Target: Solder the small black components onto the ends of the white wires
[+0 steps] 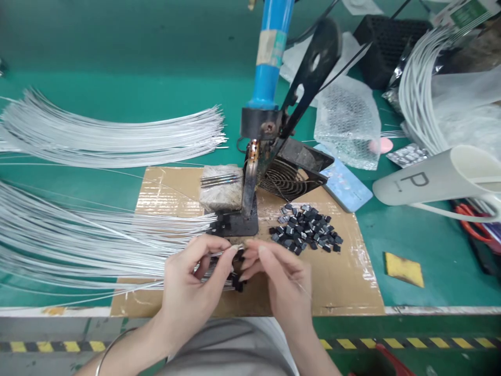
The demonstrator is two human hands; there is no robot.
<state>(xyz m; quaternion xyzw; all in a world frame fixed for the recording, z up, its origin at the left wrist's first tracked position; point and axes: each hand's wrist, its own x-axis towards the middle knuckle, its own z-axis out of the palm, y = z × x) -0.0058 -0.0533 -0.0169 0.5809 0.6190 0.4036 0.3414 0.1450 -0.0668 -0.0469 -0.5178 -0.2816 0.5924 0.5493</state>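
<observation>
Left hand (188, 292): grip closed on a bunch of thin white wires (97, 245), just above the cardboard (352, 282); the black-tipped ends sit together at the fingertips.
Right hand (279, 277): thumb and forefinger pinched shut on a single wire (303, 290), meeting the left fingertips, seemingly for fine control.
Wire lengths: fanned out leftward across the tabletop (430, 271), so only the ends crowd the hands.
Black pieces (307, 230): a loose pile near the right hand, probably for short reach.
Soldering iron (270, 62): upright in its stand, just behind both hands.
</observation>
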